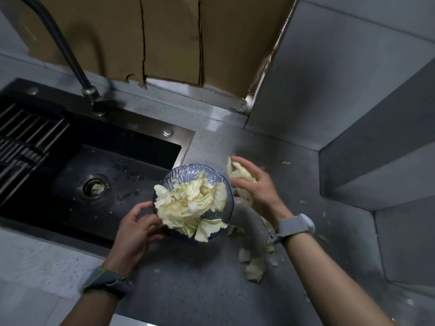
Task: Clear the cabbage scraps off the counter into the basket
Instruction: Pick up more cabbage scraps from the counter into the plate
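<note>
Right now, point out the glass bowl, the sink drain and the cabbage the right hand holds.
glass bowl [186, 172]: head view, bare far wall.
sink drain [82, 185]: head view, metal ring's left side.
held cabbage [235, 170]: head view, upper leaf.

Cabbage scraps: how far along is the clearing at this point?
Done: the basket already carries a heap of leaves, and the left hand holds it at the rim. In hand: the right hand holds a clump beside the basket, not yet dropped in. Left: loose scraps on the counter near the right wrist, and a small bit farther back.
</note>
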Tool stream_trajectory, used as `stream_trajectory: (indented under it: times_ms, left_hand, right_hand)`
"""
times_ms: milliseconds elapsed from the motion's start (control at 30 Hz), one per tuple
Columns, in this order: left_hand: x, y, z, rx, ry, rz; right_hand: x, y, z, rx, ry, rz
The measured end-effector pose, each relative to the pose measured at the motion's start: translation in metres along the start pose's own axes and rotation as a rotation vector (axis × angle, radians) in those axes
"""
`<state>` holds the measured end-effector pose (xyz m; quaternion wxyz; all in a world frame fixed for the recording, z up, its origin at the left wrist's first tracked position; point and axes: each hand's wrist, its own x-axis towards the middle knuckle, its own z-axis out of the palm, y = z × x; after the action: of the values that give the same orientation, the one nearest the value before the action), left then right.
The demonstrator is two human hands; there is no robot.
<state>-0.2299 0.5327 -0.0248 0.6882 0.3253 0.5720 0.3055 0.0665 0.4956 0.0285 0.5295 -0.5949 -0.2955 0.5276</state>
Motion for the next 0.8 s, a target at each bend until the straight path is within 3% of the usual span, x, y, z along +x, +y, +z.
stream_trajectory:
  times_ms: [100, 267, 333, 467, 600, 700, 800]
  left_hand:
    - [-0.008, -0.001, 0.006, 0.024, -0.034, -0.004]
    - [-0.019, -0.004, 0.006, 0.035, -0.097, 0.01]
    - [-0.023, -0.004, 0.002, 0.039, -0.11, 0.018]
    - [-0.033, 0.0, -0.007, 0.082, -0.124, 0.05]
    - [-0.037, 0.0, -0.021, 0.082, -0.103, 0.047]
    - [-0.038, -0.003, -0.034, 0.074, -0.068, 0.027]
    - [-0.041, -0.005, -0.054, 0.093, -0.05, 0.021]
  right_hand:
    - [-0.028, -0.003, 0.032, -0.234, -0.109, -0.149]
    - [-0.051, 0.013, 0.065, -1.057, -0.06, -0.355]
    - [-0.054, 0.02, 0.068, -1.204, -0.031, -0.405]
    - [-0.056, 0.036, 0.068, -1.255, -0.032, -0.336]
    - [-0.056, 0.045, 0.07, -1.239, -0.2, -0.224]
    - [-0.061, 0.043, 0.07, -0.958, -0.252, -0.229]
    - [-0.066, 0.046, 0.063, -0.626, -0.098, -0.278]
